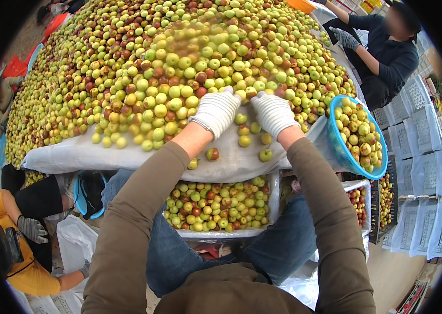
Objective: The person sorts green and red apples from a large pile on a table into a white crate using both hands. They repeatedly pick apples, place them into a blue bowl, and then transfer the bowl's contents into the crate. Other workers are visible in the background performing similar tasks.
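A large heap of green, yellow and reddish-brown jujubes (pixel 138 78) spreads before me on a pale sheet (pixel 87 153). My left hand (pixel 219 112), in a white ribbed glove, rests at the heap's near edge with its fingers curled towards the fruit. Beside it, my right hand (pixel 275 114) in a matching glove also touches the edge of the heap. The fingertips are largely hidden, so whether either hand grips a fruit is unclear. A few loose jujubes (pixel 244 140) lie on the sheet between my wrists. Below, between my knees, sits a plastic-lined crate (pixel 221 234) full of jujubes.
A blue basket (pixel 380 161) of jujubes stands at the heap's right edge, near crates (pixel 391 219). One gloved person (pixel 381 59) sits at upper right, another in yellow (pixel 36 271) at lower left. A blue tub (pixel 97 214) holds dark cloth. Lined crates (pixel 417 165) are stacked right.
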Tool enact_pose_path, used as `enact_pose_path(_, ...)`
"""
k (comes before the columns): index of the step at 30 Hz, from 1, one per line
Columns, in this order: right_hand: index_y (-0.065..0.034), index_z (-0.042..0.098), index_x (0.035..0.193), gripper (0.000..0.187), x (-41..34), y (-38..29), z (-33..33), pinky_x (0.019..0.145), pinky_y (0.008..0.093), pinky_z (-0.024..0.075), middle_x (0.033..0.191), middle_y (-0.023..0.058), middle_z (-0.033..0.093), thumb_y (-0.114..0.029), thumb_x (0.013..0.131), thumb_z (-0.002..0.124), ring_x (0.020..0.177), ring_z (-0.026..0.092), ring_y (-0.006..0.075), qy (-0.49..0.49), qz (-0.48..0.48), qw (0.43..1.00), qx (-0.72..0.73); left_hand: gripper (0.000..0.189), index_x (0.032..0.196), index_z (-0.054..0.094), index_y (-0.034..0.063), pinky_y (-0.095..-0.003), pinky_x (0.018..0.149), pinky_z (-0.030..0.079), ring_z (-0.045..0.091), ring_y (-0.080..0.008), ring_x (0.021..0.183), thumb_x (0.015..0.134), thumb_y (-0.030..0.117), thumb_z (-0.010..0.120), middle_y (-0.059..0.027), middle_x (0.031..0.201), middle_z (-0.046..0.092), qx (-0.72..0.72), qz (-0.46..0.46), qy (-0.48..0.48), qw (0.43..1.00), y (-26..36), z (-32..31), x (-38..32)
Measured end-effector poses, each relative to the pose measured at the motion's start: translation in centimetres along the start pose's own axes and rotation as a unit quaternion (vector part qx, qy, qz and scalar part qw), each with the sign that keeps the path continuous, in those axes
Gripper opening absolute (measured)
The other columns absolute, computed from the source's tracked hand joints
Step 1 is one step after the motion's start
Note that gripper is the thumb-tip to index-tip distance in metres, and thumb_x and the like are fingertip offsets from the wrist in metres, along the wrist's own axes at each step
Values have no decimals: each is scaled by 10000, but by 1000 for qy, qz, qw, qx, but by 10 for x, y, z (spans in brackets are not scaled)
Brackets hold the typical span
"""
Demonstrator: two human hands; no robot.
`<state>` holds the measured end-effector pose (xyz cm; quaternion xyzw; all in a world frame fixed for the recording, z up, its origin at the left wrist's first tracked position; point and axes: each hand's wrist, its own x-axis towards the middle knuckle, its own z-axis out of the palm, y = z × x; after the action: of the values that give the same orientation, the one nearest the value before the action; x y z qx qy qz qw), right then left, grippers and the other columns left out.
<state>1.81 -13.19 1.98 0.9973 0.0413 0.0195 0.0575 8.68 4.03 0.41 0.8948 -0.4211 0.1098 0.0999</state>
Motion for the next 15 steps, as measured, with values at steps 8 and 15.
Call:
enact_pose_path(8,-93,692,1065,196,1,31,-5,805,463,553,945,215,708,-148,904,595,872,695,372,108,112,961,230,192,1026,729,80,-455,800,555,687,-331,902,926,174,595,-157,951,709,-127,-44,-45,990,-27,-28,19)
enact_pose_path(15,-121,590,1272,374,15,-2,8,835,433,563,1137,189,642,-82,901,601,994,684,351,1,-7,995,95,216,1043,752,115,-429,837,553,684,-329,912,911,111,581,-145,970,709,-65,-34,-42,996,-18,-9,29)
